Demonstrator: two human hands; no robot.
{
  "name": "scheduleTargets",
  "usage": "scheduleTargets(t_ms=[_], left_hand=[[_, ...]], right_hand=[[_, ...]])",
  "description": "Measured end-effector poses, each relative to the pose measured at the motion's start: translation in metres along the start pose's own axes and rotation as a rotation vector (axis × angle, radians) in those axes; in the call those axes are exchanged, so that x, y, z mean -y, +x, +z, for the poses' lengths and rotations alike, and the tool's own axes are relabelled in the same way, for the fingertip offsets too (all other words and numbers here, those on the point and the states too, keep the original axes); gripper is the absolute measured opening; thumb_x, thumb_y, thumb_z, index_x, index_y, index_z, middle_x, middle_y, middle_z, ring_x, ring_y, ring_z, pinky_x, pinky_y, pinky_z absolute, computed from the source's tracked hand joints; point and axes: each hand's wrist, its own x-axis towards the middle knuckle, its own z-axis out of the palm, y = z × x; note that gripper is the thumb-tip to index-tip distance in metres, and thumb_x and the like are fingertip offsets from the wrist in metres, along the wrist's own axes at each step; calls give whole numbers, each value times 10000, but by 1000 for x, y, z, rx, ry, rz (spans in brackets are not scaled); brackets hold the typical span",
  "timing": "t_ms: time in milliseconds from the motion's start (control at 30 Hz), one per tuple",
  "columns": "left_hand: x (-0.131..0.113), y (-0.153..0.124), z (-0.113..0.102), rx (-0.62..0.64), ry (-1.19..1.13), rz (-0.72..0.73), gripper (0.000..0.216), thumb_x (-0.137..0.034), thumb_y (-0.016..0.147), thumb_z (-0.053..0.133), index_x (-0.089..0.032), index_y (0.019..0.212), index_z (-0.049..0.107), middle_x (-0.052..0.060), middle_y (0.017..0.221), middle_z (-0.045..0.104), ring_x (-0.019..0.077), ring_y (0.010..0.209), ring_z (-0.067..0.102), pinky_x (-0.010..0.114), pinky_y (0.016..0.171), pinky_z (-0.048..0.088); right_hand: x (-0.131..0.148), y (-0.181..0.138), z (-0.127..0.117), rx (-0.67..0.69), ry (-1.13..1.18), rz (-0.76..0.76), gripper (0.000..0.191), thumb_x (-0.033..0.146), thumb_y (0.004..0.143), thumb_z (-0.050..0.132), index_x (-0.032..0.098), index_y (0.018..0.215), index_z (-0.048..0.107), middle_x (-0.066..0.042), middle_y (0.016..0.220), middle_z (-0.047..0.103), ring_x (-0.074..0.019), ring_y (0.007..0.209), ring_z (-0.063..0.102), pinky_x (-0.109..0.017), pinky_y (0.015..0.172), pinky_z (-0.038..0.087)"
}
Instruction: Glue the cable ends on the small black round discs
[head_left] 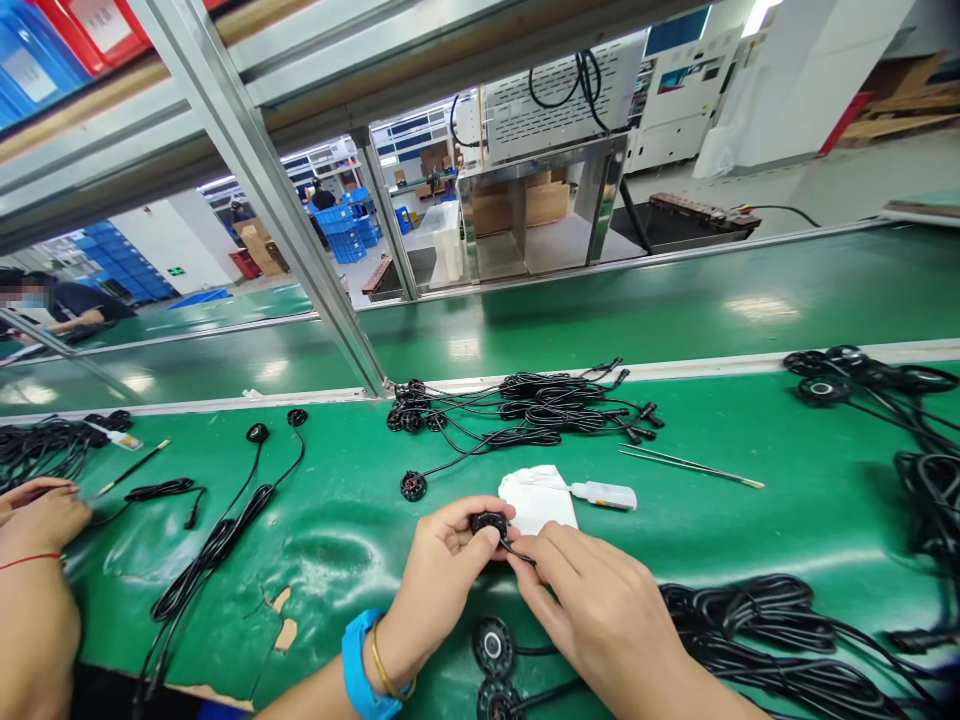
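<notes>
My left hand (442,560), with a blue band and a gold bangle at the wrist, grips a round black cable head (489,522) between thumb and fingers. My right hand (592,590) pinches the thin black cable (519,553) where it leaves that head. Just behind them lies a folded white cloth (536,497), with a small clear bottle (604,495) touching its right side. Below my hands sit two more round black heads, one of them a disc with a pale centre (493,645). Their cables pass under my right hand.
Bundled black cables (525,410) lie behind the cloth, and coiled cables (757,630) at right. Metal tweezers (690,465) rest right of the bottle. A co-worker's hand (45,520) is at far left. A metal post (277,200) rises from the bench's back edge. The green mat (281,610) is torn.
</notes>
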Motion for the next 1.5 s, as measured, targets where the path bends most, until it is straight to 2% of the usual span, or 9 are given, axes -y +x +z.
scheduleTargets(t_ms=[133, 300, 567, 733, 833, 967, 1133, 1300, 1500], left_hand=[[-5, -6, 1, 95, 35, 41, 378, -255, 916, 642, -225, 1292, 667, 98, 1302, 701, 254, 1139, 675, 354, 988, 544], [-3, -7, -2, 121, 162, 73, 385, -259, 944, 617, -253, 1328, 646, 74, 1366, 669, 250, 1224, 639, 356, 1078, 488], [-1, -9, -2, 140, 200, 54, 400, -266, 939, 621, -229, 1337, 646, 90, 1343, 683, 274, 1190, 658, 381, 1057, 507], [0, -7, 0, 136, 111, 11, 418, -285, 912, 664, -212, 1323, 655, 104, 1266, 726, 269, 1099, 696, 395, 1017, 527], [-1, -3, -1, 131, 3, -20, 429, -299, 880, 709, -190, 1293, 669, 124, 1231, 737, 267, 1050, 711, 399, 986, 540], [-3, 0, -3, 157, -120, -37, 418, -290, 878, 721, -172, 1274, 667, 150, 1247, 720, 286, 1125, 682, 396, 978, 540], [-2, -1, -4, 178, -193, -23, 436, -271, 890, 714, -183, 1309, 634, 150, 1272, 702, 286, 1169, 659, 407, 1008, 521], [-4, -1, -5, 211, -184, -1, 403, -258, 884, 721, -185, 1273, 650, 139, 1309, 685, 274, 1143, 673, 404, 1028, 500], [-4, -1, -7, 142, -67, -14, 448, -239, 836, 767, -174, 1268, 670, 137, 1243, 726, 284, 1134, 677, 430, 1057, 486]], right_hand=[[-1, 0, -1, -4, -1, 20, 184, 146, 981, 501, 179, 847, 621, -7, 707, 576, -161, 620, 543, -305, 628, 337], [-2, -2, 0, 16, 96, 80, 164, 153, 979, 500, 182, 883, 629, 3, 737, 578, -133, 597, 527, -286, 625, 343], [-5, -3, 4, 14, 90, 101, 182, 160, 979, 498, 188, 839, 611, 17, 712, 568, -120, 581, 528, -277, 616, 338], [-4, -2, 6, 10, 70, 84, 231, 164, 981, 487, 198, 765, 559, 23, 679, 553, -117, 553, 511, -276, 593, 337], [-7, -2, 3, 41, 82, 95, 203, 192, 992, 486, 199, 814, 584, 20, 704, 589, -121, 570, 551, -269, 590, 367], [-13, -1, -4, 73, 107, 113, 139, 251, 998, 508, 208, 949, 630, 1, 803, 662, -139, 662, 631, -257, 616, 424], [-16, 1, -8, 58, 132, 86, 148, 218, 998, 508, 214, 953, 649, -19, 811, 672, -154, 690, 652, -260, 672, 470], [-14, 2, -8, 39, 141, 91, 127, 194, 981, 530, 205, 922, 642, -16, 786, 655, -150, 666, 635, -258, 661, 464], [-13, 2, -9, 54, 146, 64, 130, 176, 990, 525, 201, 900, 615, -9, 777, 626, -146, 669, 600, -264, 654, 411]])
